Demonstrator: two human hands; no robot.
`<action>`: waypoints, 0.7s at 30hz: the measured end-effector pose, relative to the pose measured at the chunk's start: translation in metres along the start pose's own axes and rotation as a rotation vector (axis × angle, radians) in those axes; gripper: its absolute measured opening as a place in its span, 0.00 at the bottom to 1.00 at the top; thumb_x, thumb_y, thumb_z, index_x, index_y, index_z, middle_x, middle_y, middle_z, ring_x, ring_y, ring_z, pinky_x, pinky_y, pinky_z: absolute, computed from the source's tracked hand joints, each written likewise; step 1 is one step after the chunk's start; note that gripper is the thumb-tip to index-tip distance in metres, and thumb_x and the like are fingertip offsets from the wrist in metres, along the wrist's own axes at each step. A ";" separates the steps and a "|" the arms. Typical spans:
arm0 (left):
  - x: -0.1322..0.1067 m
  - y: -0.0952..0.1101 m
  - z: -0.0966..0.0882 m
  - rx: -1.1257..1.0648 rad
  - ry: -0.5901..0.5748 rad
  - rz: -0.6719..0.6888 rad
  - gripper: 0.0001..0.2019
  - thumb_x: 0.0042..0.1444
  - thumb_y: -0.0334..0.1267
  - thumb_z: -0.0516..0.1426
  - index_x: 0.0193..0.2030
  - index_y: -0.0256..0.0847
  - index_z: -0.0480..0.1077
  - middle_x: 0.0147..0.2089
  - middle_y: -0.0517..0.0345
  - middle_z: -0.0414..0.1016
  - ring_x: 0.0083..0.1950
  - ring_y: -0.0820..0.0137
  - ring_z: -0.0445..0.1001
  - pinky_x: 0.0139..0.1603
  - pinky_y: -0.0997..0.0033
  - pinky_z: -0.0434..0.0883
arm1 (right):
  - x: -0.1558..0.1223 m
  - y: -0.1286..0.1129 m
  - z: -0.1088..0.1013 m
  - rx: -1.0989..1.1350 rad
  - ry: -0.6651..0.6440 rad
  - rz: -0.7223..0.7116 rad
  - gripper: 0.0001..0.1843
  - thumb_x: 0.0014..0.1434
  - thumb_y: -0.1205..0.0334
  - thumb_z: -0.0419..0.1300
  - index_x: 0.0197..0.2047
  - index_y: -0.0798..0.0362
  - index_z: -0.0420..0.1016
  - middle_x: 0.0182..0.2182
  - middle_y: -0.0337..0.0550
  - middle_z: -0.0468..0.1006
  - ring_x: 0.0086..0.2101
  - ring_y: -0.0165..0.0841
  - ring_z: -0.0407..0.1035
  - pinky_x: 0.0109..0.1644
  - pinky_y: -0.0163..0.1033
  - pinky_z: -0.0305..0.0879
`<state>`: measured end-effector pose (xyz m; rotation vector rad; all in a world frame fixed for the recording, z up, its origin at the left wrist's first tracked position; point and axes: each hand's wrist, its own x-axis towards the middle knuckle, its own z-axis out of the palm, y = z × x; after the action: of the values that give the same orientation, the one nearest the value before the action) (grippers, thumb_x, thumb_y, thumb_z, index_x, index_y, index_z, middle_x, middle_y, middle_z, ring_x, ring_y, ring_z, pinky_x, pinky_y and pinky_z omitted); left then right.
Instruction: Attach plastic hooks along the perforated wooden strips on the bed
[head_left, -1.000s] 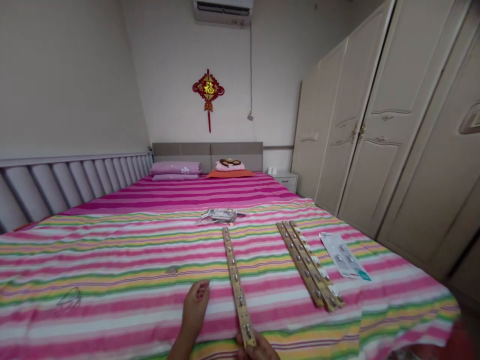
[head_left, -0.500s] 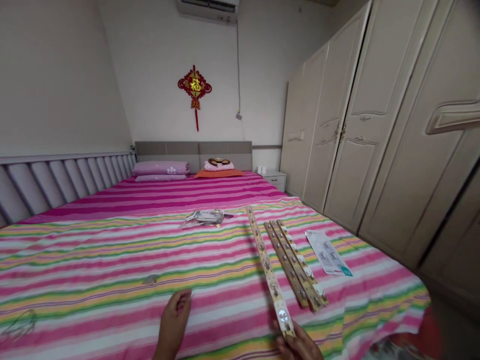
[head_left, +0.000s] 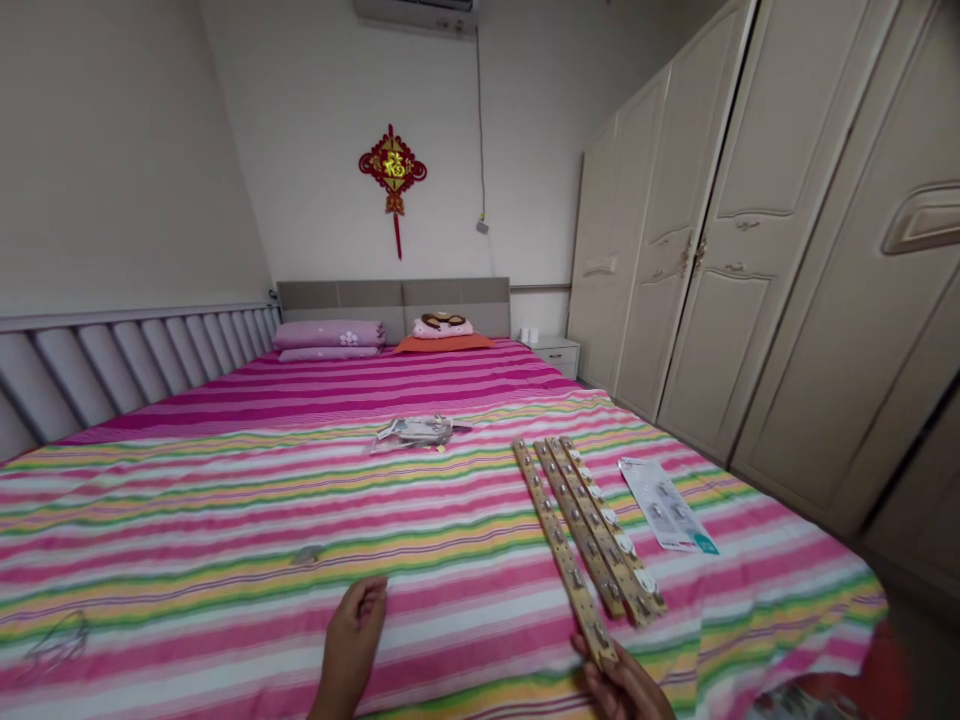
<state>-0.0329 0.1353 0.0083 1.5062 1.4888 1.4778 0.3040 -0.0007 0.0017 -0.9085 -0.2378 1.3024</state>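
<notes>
My right hand (head_left: 624,685) grips the near end of a narrow tan strip (head_left: 559,540) with a row of small metal fittings along it. That strip lies at the left of two similar tan strips (head_left: 581,525) (head_left: 606,535), nearly parallel to them. White round pieces (head_left: 626,545) run along the right edge of the rightmost strip. My left hand (head_left: 357,618) rests on the striped sheet (head_left: 442,640), its fingers loosely curled in, and no object shows in it.
Right of the strips lies a clear-and-white package (head_left: 667,510) with metal pieces in it. A clear plastic bag (head_left: 416,432) of small items is farther back. A small greyish piece (head_left: 306,554) and a thin wire-like item (head_left: 60,640) lie to the left. Wardrobes (head_left: 720,290) line the right side.
My right hand has lowered the strip from above the sheet to beside the other strips, moving slightly right. The left hand stays in place. The view has shifted a little.
</notes>
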 end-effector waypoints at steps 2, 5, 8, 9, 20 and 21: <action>-0.001 0.004 0.000 -0.004 0.011 -0.005 0.19 0.43 0.53 0.60 0.34 0.40 0.75 0.32 0.54 0.78 0.33 0.64 0.76 0.36 0.67 0.75 | -0.001 -0.002 0.001 0.000 0.005 -0.011 0.19 0.35 0.61 0.74 0.34 0.57 0.81 0.36 0.50 0.84 0.34 0.36 0.77 0.40 0.34 0.74; -0.003 0.011 0.000 -0.013 0.023 -0.014 0.19 0.42 0.54 0.59 0.34 0.40 0.75 0.32 0.53 0.78 0.34 0.63 0.76 0.36 0.66 0.75 | -0.001 -0.006 0.003 0.017 0.036 -0.016 0.21 0.34 0.61 0.74 0.35 0.57 0.81 0.36 0.50 0.84 0.36 0.37 0.77 0.40 0.32 0.74; -0.004 0.015 0.001 -0.018 0.017 -0.012 0.19 0.43 0.53 0.59 0.34 0.39 0.75 0.31 0.53 0.78 0.33 0.64 0.75 0.36 0.65 0.74 | -0.001 -0.012 0.005 0.018 0.066 -0.025 0.20 0.33 0.62 0.74 0.33 0.58 0.81 0.37 0.51 0.84 0.39 0.38 0.77 0.41 0.32 0.74; -0.004 0.016 0.001 -0.022 0.015 -0.010 0.19 0.43 0.53 0.59 0.34 0.39 0.75 0.31 0.53 0.77 0.33 0.64 0.75 0.36 0.65 0.74 | -0.001 -0.013 0.006 0.017 0.072 -0.028 0.20 0.33 0.62 0.74 0.33 0.58 0.81 0.36 0.51 0.84 0.40 0.39 0.77 0.41 0.32 0.74; -0.005 0.012 0.001 -0.073 0.006 0.001 0.19 0.44 0.52 0.58 0.34 0.38 0.75 0.33 0.52 0.77 0.34 0.64 0.75 0.36 0.66 0.74 | -0.011 -0.009 0.006 0.049 0.084 -0.022 0.21 0.31 0.60 0.75 0.32 0.55 0.82 0.36 0.48 0.84 0.37 0.40 0.77 0.40 0.37 0.76; -0.005 0.013 0.001 -0.073 0.004 0.000 0.19 0.44 0.53 0.58 0.34 0.38 0.75 0.33 0.51 0.77 0.34 0.64 0.75 0.36 0.66 0.74 | -0.013 -0.006 0.005 0.042 0.084 -0.012 0.22 0.30 0.60 0.75 0.33 0.54 0.82 0.36 0.47 0.84 0.35 0.39 0.77 0.38 0.37 0.76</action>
<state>-0.0266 0.1278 0.0182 1.4614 1.4220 1.5196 0.3014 -0.0103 0.0138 -0.9219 -0.1499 1.2507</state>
